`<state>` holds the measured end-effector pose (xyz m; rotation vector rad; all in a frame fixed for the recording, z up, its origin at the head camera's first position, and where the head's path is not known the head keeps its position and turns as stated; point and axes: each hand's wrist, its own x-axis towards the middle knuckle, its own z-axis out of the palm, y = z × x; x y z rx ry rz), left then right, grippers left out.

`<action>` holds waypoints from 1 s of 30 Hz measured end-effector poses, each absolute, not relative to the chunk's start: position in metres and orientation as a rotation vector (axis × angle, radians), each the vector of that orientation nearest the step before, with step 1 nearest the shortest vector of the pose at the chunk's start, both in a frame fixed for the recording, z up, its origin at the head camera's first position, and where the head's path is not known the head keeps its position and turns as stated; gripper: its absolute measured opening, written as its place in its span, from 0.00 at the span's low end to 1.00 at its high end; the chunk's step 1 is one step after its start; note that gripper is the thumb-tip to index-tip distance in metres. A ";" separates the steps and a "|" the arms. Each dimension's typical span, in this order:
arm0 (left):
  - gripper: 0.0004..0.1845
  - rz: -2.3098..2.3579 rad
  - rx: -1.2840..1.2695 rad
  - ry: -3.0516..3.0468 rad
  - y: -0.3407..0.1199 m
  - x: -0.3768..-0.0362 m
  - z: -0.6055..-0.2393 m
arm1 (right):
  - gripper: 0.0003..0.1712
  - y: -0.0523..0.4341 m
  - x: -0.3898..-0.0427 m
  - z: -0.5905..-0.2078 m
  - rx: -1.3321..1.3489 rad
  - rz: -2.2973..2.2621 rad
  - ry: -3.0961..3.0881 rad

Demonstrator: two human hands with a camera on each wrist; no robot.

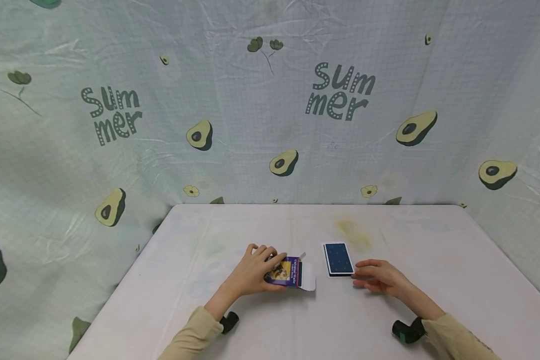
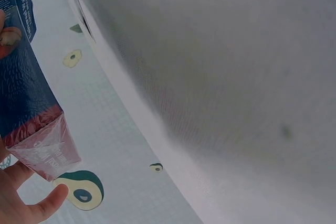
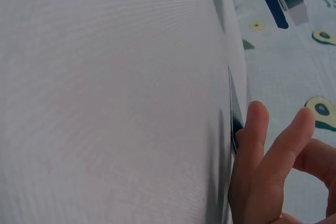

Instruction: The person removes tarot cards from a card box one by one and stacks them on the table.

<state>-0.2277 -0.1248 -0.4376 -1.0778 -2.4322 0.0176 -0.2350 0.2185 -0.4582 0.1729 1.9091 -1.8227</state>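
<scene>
Purple cardboard, printed with a yellow picture, makes up the card box (image 1: 284, 271) lying flat on the white surface (image 1: 432, 260), a little left of centre and toward the near edge. Its long axis runs left to right, and its open mouth points right, with the white flap (image 1: 309, 280) folded out onto the surface toward the deck. The left hand (image 1: 254, 270) grips the box from the left and far side, fingers curled over its top edge and thumb along the near side. In the left wrist view the box (image 2: 26, 93) sits close to the lens, held against the palm, with a fingertip below it.

Just right of the flap lies the deck of cards (image 1: 338, 258), dark blue backs up with a white border, its long axis running near to far and tilted slightly. The right hand (image 1: 378, 276) rests on the surface at the deck's near right corner, fingers loosely spread and pointing left; the fingertips seem to touch the deck's edge, though the right wrist view (image 3: 235, 114) is too oblique to be sure. Both hands are well apart, box and deck between them.

Behind the surface hangs a pale cloth backdrop (image 1: 270, 100) printed with avocados and the word "Summer".
</scene>
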 end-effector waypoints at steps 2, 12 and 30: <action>0.40 0.018 -1.079 -2.431 -0.125 -0.228 -0.438 | 0.25 0.220 -0.235 -0.456 0.156 -1.827 1.903; 0.40 0.034 -1.080 -2.436 -0.125 -0.227 -0.438 | 0.28 0.222 -0.233 -0.450 0.173 -1.819 1.888; 0.40 0.026 -1.088 -2.446 -0.124 -0.226 -0.437 | 0.28 0.221 -0.228 -0.446 0.160 -1.812 1.920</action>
